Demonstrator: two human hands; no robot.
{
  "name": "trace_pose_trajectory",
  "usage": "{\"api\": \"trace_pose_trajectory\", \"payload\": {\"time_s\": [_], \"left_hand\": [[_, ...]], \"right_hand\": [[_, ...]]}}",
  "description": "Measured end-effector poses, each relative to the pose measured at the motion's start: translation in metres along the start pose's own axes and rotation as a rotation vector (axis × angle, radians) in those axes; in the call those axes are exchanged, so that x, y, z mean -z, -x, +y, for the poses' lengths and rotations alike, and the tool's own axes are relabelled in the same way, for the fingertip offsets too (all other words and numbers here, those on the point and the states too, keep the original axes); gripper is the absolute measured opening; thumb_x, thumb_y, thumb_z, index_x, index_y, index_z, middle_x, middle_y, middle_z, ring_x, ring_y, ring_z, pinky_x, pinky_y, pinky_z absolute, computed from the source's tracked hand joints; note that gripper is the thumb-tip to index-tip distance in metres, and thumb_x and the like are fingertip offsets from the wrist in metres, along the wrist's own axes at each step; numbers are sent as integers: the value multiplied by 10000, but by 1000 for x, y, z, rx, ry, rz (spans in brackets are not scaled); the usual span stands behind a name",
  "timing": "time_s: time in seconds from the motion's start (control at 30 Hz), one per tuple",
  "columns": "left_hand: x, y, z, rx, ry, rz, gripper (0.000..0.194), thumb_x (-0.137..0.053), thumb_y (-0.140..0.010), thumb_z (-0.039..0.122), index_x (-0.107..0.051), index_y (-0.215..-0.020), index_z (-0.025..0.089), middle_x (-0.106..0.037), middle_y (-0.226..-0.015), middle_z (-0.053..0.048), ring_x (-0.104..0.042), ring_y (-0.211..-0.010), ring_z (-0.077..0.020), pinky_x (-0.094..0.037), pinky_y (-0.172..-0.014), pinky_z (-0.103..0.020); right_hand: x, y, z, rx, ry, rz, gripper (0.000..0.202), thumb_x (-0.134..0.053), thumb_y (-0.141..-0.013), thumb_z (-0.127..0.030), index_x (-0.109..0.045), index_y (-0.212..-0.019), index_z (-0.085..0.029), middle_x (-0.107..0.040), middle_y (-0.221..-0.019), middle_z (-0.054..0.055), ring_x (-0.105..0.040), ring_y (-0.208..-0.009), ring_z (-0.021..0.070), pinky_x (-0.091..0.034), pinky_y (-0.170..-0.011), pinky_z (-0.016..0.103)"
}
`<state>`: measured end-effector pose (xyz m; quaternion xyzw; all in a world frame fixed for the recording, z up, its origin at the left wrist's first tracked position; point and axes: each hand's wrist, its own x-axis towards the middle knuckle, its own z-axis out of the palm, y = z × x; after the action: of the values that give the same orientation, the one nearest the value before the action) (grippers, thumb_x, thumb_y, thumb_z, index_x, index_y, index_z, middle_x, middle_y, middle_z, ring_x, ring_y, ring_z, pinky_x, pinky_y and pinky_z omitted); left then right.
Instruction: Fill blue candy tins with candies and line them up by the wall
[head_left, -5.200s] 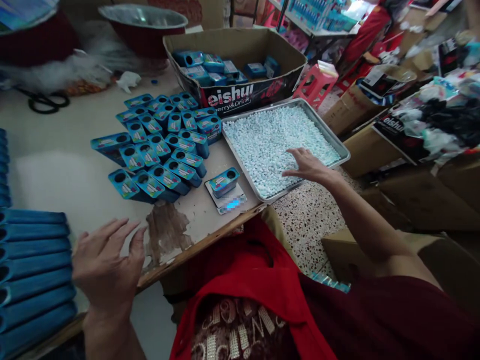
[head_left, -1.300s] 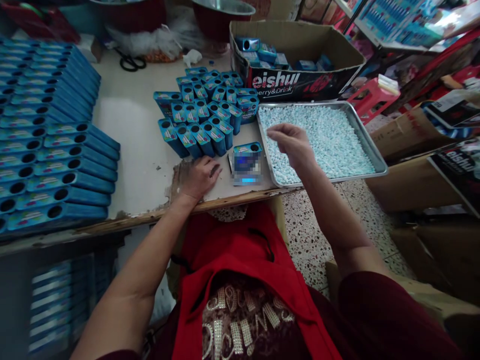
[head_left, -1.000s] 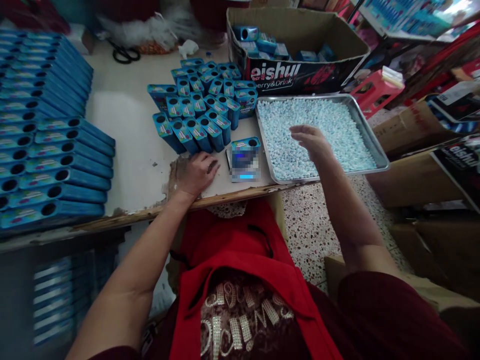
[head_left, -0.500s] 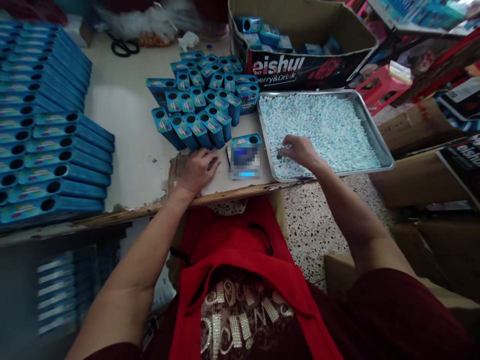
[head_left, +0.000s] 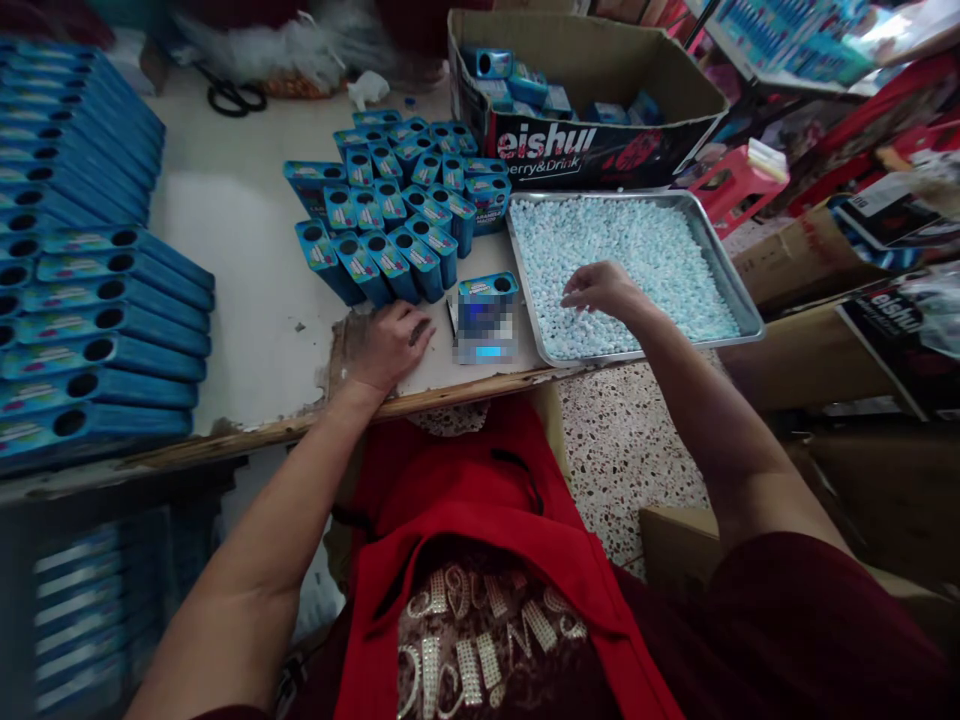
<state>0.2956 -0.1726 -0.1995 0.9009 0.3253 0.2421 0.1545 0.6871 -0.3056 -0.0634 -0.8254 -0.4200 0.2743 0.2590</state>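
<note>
My right hand [head_left: 606,290] hangs over the left part of a metal tray [head_left: 752,328] filled with small pale blue and white candies [head_left: 645,235]. Its thumb and fingertips are pinched together; what lies between them, if anything, is hidden. On the table's front edge rests my left hand [head_left: 388,345], palm down with the fingers loosely apart and bent, holding nothing I can see. Between both hands a blue candy box [head_left: 487,286] with a round hole stands at a small device, blurred, with a glowing blue patch. Several upright blue boxes [head_left: 390,255] stand just beyond my left hand.
Rows of blue boxes [head_left: 105,350] fill the table's left side. Behind the tray stands an open cardboard carton [head_left: 585,150] with blue boxes inside. Black-handled scissors [head_left: 236,97] lie at the back. A red stool [head_left: 739,185] and more cartons [head_left: 795,330] are on the right.
My right hand has lifted slightly off the candies, its fingertips now drawn together above them. My left hand stays on the table edge. The whole view has shifted a little.
</note>
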Motion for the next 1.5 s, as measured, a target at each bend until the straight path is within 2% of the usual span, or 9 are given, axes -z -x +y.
{"api": "trace_pose_trajectory", "payload": {"time_s": [0.1, 0.23, 0.4, 0.63, 0.93, 1.03, 1.2, 1.33, 1.5], "left_hand": [[0, 0, 1, 11, -4, 11, 183, -716, -1134, 330, -860, -1217, 254, -850, -1275, -154, -808, -1212, -379, -683, -1122, -558], [0, 0, 1, 4, 16, -10, 174, -721, -1126, 317, -857, -1211, 251, -849, -1291, -159, -813, -1247, -382, -685, -1126, -549], [-1, 0, 0, 10, 21, 20, 170, -725, -1129, 316, -865, -1210, 263, -852, -1287, -148, -817, -1227, -379, -691, -1124, -555], [-1, 0, 2, 13, 23, 5, 168, -744, -1130, 303, -874, -1207, 231, -852, -1291, -167, -826, -1239, -381, -692, -1135, -550], [0, 0, 4, 20, 23, 8, 164, -731, -1144, 312, -863, -1209, 240, -857, -1303, -144, -825, -1239, -362, -681, -1136, -523], [2, 0, 6, 10, 12, 17, 168, -735, -1143, 305, -868, -1217, 233, -858, -1301, -143, -829, -1230, -356, -684, -1120, -514], [0, -1, 4, 1, 14, 26, 123, -765, -1122, 263, -857, -1199, 242, -853, -1271, -124, -823, -1193, -341, -696, -1101, -508], [-1, -1, 3, -5, 7, 24, 95, -786, -1122, 270, -845, -1186, 231, -852, -1287, -120, -819, -1207, -332, -700, -1116, -496], [-1, -1, 2, 3, 10, 27, 126, -763, -1122, 275, -853, -1201, 234, -852, -1276, -128, -830, -1205, -343, -703, -1110, -499]], "right_hand": [[3, -7, -9, 18, 143, -4, 362, -1123, -644, 13, -825, -644, -193, -646, -539, -37, -590, -499, 106, -433, -530, 280], [7, -3, -35, 50, -112, -93, 371, -1195, -633, -73, -841, -686, -170, -731, -615, 28, -676, -542, 135, -564, -561, 294], [-3, 6, -83, 273, -156, -173, 347, -1143, -677, -45, -837, -739, -197, -659, -619, -37, -642, -615, 130, -510, -568, 272], [-25, 6, -122, 522, 98, -227, 314, -1062, -723, 3, -848, -794, -215, -659, -753, -3, -702, -943, 226, -566, -847, 329], [-30, 10, -126, 614, 249, -191, 216, -992, -825, -42, -907, -903, -225, -698, -803, -8, -743, -928, 233, -581, -969, 392], [-30, 21, -133, 649, 333, -160, 145, -886, -912, -81, -918, -970, -210, -776, -881, 11, -780, -984, 253, -583, -1003, 406], [-35, 44, -140, 677, 340, -127, 282, -674, -1002, -39, -905, -1022, -199, -869, -1010, 42, -800, -1026, 241, -580, -1014, 377], [-36, 50, -131, 683, 265, -39, 265, -696, -1048, -87, -899, -1159, -214, -875, -1087, 60, -793, -1022, 251, -605, -1010, 395], [-28, 38, -106, 640, 471, 84, 259, -759, -1001, -123, -902, -1183, -240, -855, -1098, 102, -772, -1090, 321, -610, -1040, 467]]}}
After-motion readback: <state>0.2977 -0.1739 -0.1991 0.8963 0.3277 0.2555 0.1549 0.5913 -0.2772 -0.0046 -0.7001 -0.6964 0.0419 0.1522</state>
